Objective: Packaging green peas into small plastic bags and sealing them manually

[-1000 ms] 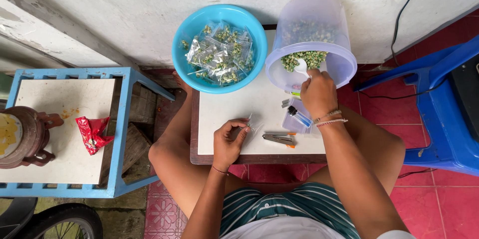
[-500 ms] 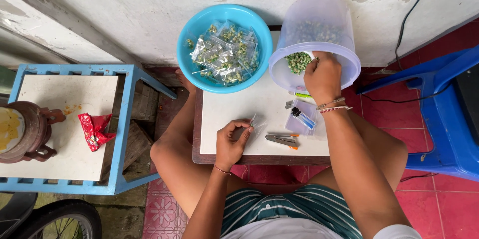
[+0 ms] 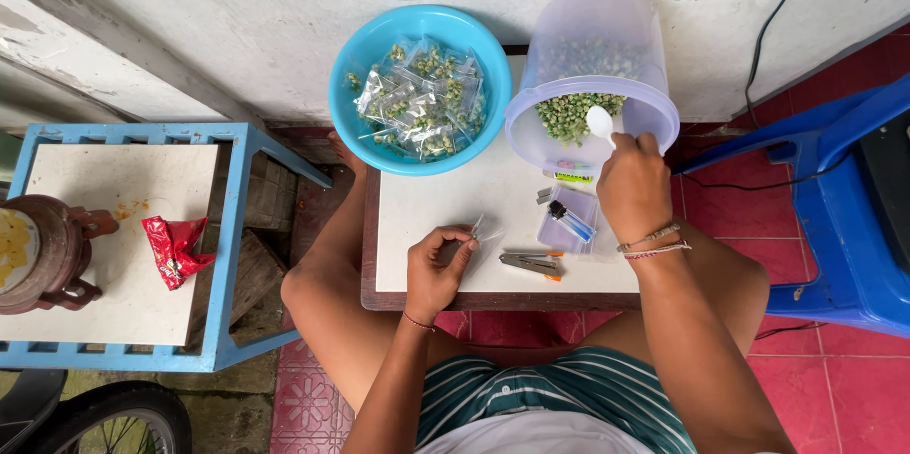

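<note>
Fingers (image 3: 462, 247) of the left hand (image 3: 434, 274) pinch a small clear plastic bag (image 3: 483, 229) just above the white bench (image 3: 427, 217). Far to the left stands a blue stand (image 3: 232, 227) with a brown clay pot (image 3: 38, 255) and a crumpled red wrapper (image 3: 172, 250) on it. Back on the bench, at its far edge, sits a blue bowl (image 3: 355, 65) full of little clear bags of green peas (image 3: 422, 99). Next to the left hand lies a stapler (image 3: 531, 264), and just past it a blue lighter (image 3: 571, 222) on a pale lid. The right hand (image 3: 633, 190), with bracelets on its wrist, is closed around a white spoon (image 3: 601, 122). The spoon's round end is inside the mouth of a clear plastic tub (image 3: 592, 37) that is tipped toward the person, with green peas (image 3: 569, 113) in it. A blue plastic chair (image 3: 834, 227) stands on the right.
</note>
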